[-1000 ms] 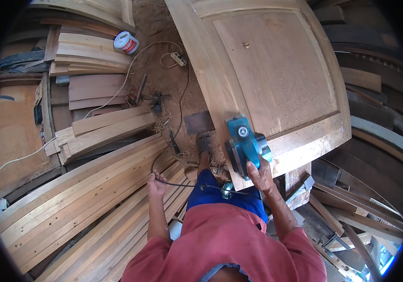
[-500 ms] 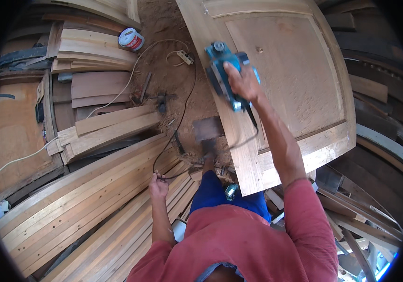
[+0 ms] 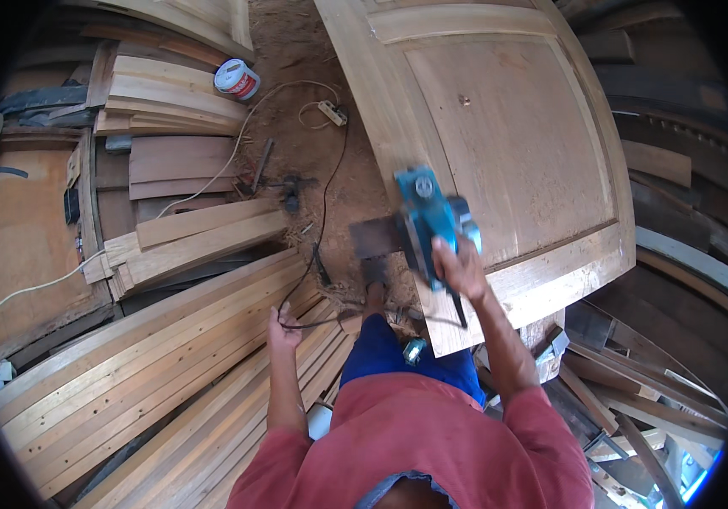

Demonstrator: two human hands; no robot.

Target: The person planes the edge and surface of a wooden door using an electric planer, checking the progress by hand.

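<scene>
A teal electric planer (image 3: 429, 208) rests on the left long edge of a wooden panel door (image 3: 521, 157), near its lower left corner. My right hand (image 3: 461, 268) is closed around the planer's rear handle. A black power cord (image 3: 327, 197) leaves the tool and loops across to the left. My left hand (image 3: 284, 331), held low above the stacked boards, has its fingers closed on this cord, keeping the loop off to the side.
Long planks (image 3: 160, 339) are stacked at the lower left, with shorter boards (image 3: 179, 78) beyond. A white-and-red bucket (image 3: 237, 80) and an extension socket (image 3: 331, 113) stand on the dirt floor. Scrap wood (image 3: 635, 407) lies at the right.
My right hand has drawn the planer back toward me along the door's left edge. My left hand stays at nearly the same spot with the cord.
</scene>
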